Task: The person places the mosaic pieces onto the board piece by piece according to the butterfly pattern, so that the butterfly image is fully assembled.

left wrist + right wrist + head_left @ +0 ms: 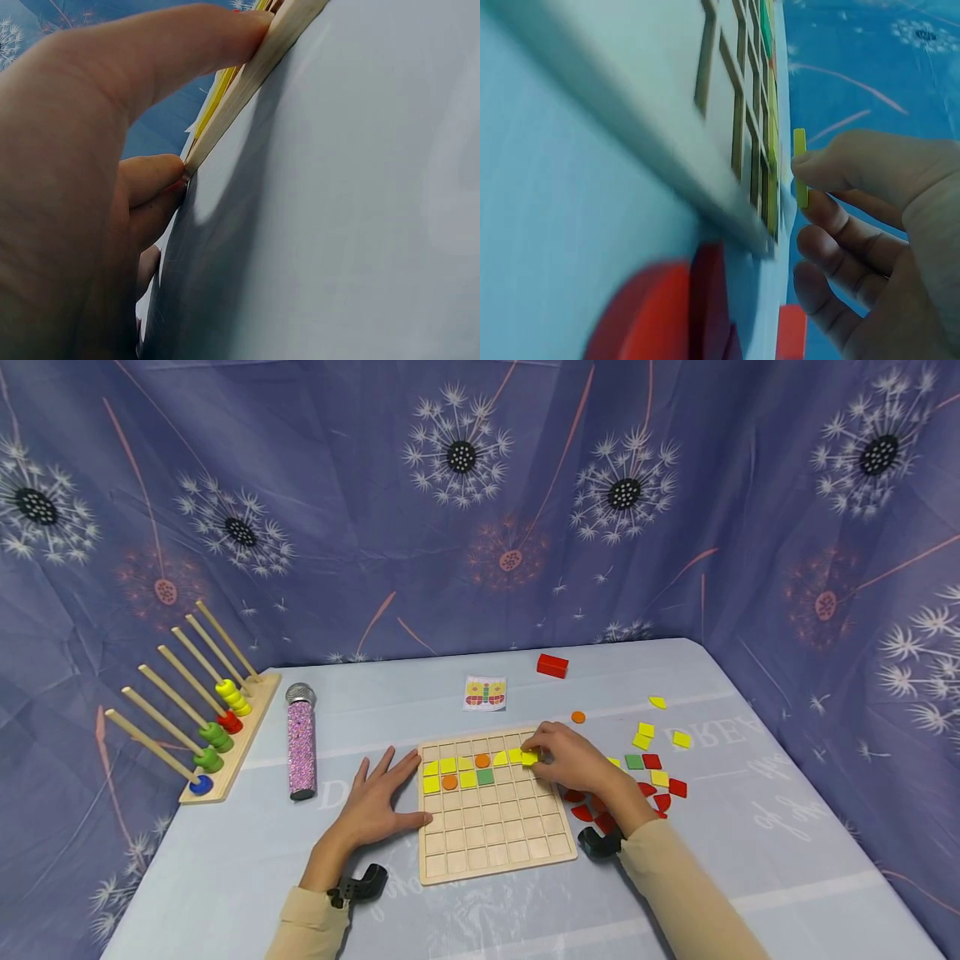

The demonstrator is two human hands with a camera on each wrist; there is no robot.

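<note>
A wooden grid board lies on the table, its upper rows partly filled with yellow pieces, orange discs and a green square tile. My right hand pinches a yellow square tile between thumb and fingers. In the right wrist view that tile is held on edge, apart from the board. Spread along the board's left side, my left hand touches the frame with thumb and fingertips. The left wrist view shows the thumb against the wooden edge.
Loose red, yellow and green pieces lie right of the board, some under my right forearm. Behind it are a picture card and a red block. A glittery pink microphone and a bead stacker stand left.
</note>
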